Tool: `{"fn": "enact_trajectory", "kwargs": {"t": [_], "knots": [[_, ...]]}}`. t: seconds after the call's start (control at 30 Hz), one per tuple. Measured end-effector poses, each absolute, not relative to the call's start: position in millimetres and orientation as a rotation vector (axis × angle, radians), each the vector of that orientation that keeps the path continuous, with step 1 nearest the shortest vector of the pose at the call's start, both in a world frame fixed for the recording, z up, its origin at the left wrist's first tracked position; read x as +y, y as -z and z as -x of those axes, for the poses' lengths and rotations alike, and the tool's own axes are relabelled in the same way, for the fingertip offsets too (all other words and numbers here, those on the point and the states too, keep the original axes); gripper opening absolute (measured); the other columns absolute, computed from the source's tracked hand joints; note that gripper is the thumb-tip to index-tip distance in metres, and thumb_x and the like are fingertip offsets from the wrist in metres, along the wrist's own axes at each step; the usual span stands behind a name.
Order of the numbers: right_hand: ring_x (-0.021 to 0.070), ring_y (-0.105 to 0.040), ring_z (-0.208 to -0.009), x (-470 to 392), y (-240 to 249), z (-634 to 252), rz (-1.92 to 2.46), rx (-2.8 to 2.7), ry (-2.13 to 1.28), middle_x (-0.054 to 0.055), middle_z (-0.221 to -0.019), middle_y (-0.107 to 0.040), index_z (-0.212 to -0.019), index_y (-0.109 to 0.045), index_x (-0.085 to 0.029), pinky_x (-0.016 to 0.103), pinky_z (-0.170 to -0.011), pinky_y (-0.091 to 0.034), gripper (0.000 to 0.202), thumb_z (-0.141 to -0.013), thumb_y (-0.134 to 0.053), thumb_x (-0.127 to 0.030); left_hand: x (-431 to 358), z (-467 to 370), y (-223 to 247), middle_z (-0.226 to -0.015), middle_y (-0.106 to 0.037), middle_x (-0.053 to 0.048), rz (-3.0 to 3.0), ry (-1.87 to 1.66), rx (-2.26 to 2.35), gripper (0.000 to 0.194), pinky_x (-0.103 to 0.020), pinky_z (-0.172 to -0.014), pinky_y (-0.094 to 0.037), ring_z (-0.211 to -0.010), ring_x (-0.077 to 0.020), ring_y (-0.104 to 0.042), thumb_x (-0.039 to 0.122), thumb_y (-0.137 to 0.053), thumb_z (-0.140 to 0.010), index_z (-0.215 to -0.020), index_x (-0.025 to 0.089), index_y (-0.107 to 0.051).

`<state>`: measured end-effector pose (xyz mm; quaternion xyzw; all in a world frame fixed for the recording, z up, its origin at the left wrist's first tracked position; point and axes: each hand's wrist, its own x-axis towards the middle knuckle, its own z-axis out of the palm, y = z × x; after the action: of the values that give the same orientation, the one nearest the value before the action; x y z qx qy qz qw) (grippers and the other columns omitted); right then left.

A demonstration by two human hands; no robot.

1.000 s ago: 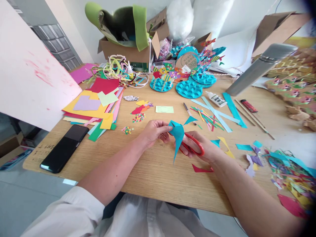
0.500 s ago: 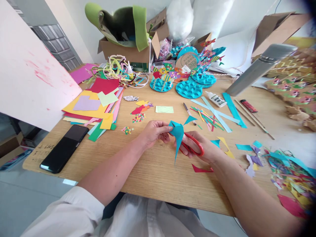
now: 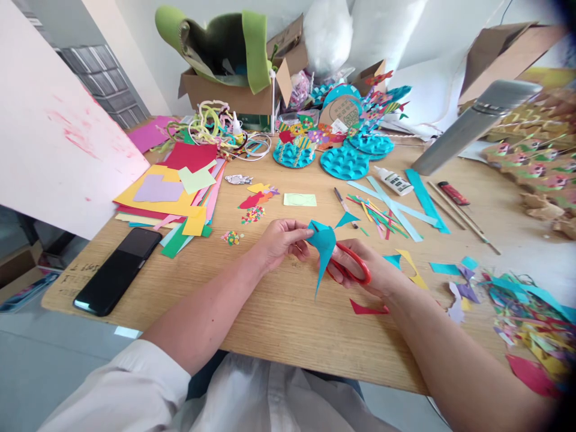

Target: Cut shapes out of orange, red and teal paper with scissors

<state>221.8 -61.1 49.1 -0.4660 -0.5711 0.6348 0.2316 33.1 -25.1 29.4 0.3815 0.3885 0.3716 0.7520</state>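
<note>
My left hand [image 3: 287, 241] pinches the left edge of a piece of blue paper [image 3: 323, 241] between thumb and fingers. A pointed strip of this paper hangs down toward the table. My right hand [image 3: 353, 264] is closed round the handles of red-handled scissors [image 3: 362, 264], just right of the paper. The blades are mostly hidden behind the paper, so how far they are apart cannot be made out. Beyond the scissors lies a small blue triangular scrap [image 3: 347, 218]. A red paper scrap [image 3: 365, 308] rests below my right hand.
A phone [image 3: 117, 271] and stacked coloured paper [image 3: 166, 195] lie at the left. Further back are blue egg-tray discs [image 3: 345, 163] and a glue bottle [image 3: 394, 180]. A grey flask [image 3: 472, 129] stands at the right, behind a heap of paper scraps [image 3: 531, 306].
The hanging strip of blue paper has swung slightly to the left. Both hands keep nearly the same place and grip.
</note>
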Motion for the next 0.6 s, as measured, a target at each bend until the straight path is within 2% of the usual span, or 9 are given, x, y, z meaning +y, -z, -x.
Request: {"fn": "enact_trajectory", "kwargs": {"t": [0.2,0.6], "knots": [[0.0082,-0.044,-0.037,-61.0,-54.3,-219.5,1.348,-1.573,-1.762,0.000,-0.046,-0.053,-0.060,-0.055,-0.017,0.022,-0.039,-0.026,0.057,-0.071,-0.068,-0.071,-25.0,-32.6,-28.9,-0.065,-0.067,-0.003,-0.853,-0.800,0.849,0.019,-0.020,-0.043,-0.046,-0.046,-0.0094,-0.059,0.023,-0.076,-0.071,-0.080,0.009,-0.066],[0.0074,-0.041,-0.035,-61.1,-57.2,-217.7,1.357,-1.592,-1.735,-0.001,-0.041,-0.049,-0.056,-0.053,-0.018,0.022,-0.038,-0.027,0.058,-0.067,-0.071,-0.071,-25.4,-32.7,-30.2,-0.063,-0.066,-0.003,-0.840,-0.807,0.851,0.012,-0.020,-0.042,-0.046,-0.045,-0.0103,-0.059,0.018,-0.072,-0.073,-0.078,0.009,-0.065]]}}
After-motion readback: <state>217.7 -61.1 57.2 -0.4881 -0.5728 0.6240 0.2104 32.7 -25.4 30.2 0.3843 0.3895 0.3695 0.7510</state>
